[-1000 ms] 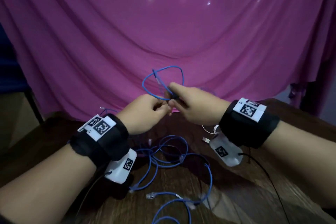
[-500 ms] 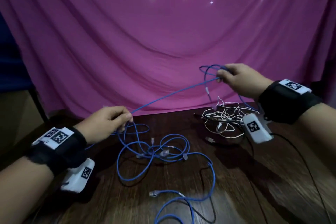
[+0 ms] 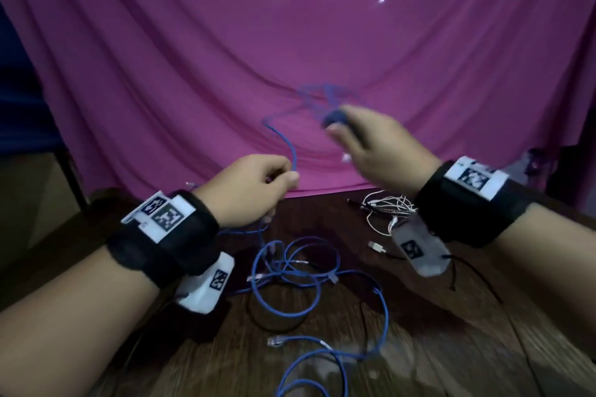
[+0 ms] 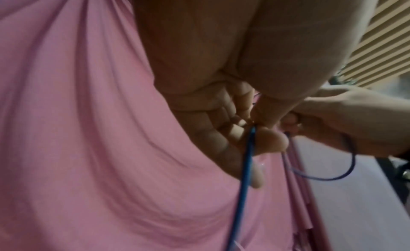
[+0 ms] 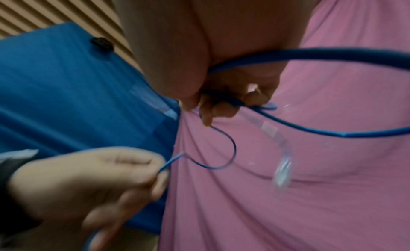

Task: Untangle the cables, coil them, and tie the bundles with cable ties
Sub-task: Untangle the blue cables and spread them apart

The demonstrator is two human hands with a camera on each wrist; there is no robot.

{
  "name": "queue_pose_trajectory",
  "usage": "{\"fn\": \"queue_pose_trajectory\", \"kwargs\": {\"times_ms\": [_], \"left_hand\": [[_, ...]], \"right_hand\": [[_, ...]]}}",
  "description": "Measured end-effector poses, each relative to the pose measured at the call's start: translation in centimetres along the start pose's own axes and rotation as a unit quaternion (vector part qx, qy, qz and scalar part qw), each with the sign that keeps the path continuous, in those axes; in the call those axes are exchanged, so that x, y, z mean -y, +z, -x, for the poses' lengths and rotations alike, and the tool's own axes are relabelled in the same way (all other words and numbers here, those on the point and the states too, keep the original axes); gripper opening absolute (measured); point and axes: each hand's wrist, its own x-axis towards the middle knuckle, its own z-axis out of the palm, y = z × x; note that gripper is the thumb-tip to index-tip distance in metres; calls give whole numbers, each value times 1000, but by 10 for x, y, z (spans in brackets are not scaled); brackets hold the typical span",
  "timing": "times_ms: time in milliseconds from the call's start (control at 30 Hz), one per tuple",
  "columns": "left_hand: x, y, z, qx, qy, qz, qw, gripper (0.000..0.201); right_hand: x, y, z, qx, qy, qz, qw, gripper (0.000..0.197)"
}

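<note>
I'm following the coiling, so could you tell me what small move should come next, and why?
Probably bring the left hand up to lay another loop into the right hand. The right hand holds blurred loops of the blue cable, the left pinches the strand below, and much of it lies loose on the table.

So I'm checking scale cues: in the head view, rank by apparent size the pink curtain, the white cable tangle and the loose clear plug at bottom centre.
1. pink curtain
2. white cable tangle
3. clear plug
</note>
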Motion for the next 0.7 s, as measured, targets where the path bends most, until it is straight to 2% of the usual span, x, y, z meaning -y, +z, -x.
{"fn": "queue_pose_trajectory", "kwargs": {"times_ms": [67, 133, 200, 267, 333, 467, 533, 600, 700], "left_hand": [[-16, 1, -7, 24, 8, 0, 1000, 25], [-19, -1, -9, 38, -11, 5, 999, 24], [-15, 0, -6, 42, -10, 17, 999, 23], [-10, 3, 0, 37, 8, -25, 999, 23], [-5, 10, 6, 20, 19, -51, 998, 17], [1, 20, 13, -2, 46, -13, 999, 14], [6, 19, 18, -49, 92, -21, 994, 14], [15, 13, 25, -144, 119, 2, 982, 18], [36, 2, 40, -276, 108, 70, 953, 21]], "right_hand": [[19, 16, 7, 94, -50, 15, 994, 24], [25, 25, 12, 116, -62, -56, 990, 22], [25, 28, 17, 129, 2, -186, 974, 20], [23, 33, 20, 141, 75, -266, 951, 26], [22, 38, 24, 146, 104, -262, 948, 30], [21, 48, 21, 143, 121, -251, 950, 33], [17, 53, 12, 103, 143, -239, 955, 30], [10, 57, 1, 63, 182, -212, 958, 26], [-4, 66, -15, 64, 232, -188, 952, 28]]}}
